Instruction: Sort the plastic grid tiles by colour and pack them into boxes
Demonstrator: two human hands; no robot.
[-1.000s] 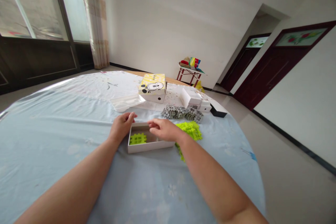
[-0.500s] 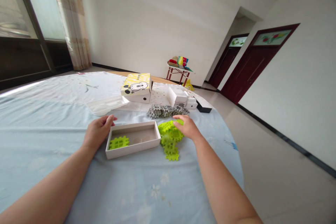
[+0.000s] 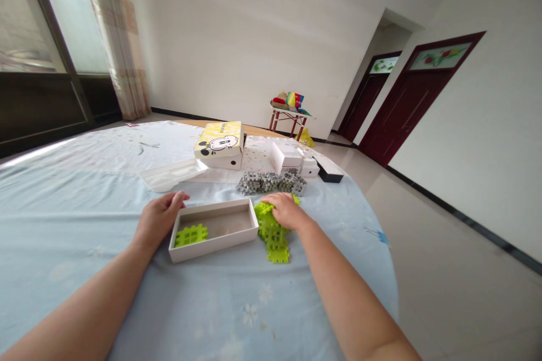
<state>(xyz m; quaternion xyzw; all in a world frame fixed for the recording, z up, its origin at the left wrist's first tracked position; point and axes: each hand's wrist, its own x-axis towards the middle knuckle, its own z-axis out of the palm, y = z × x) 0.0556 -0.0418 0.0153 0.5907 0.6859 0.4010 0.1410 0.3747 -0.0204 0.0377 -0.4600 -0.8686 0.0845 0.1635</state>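
A shallow white open box (image 3: 214,245) sits in front of me on the tablecloth, with a flat lime-green waffle block (image 3: 192,234) at its left end. My left hand (image 3: 161,214) is at the box's back left corner, fingers curled and thumb by the rim; the fingertips are partly hidden. Right of the box lies a pile of green waffle blocks (image 3: 275,240), square with notched edges. My right hand (image 3: 288,211) reaches over the top of this pile, its fingers bent down onto a green block and partly out of sight.
Behind the pile lies a heap of grey waffle blocks (image 3: 271,183). Farther back stand a yellow and white cartoon box (image 3: 220,144), a clear plastic tray (image 3: 171,175), small white boxes (image 3: 288,158) and a black-sided box (image 3: 329,170). The round table's edge (image 3: 393,271) curves along the right.
My right hand has moved left and down onto the green pile, its fingers closing on a block. My left hand stays by the box. The view has shifted slightly.
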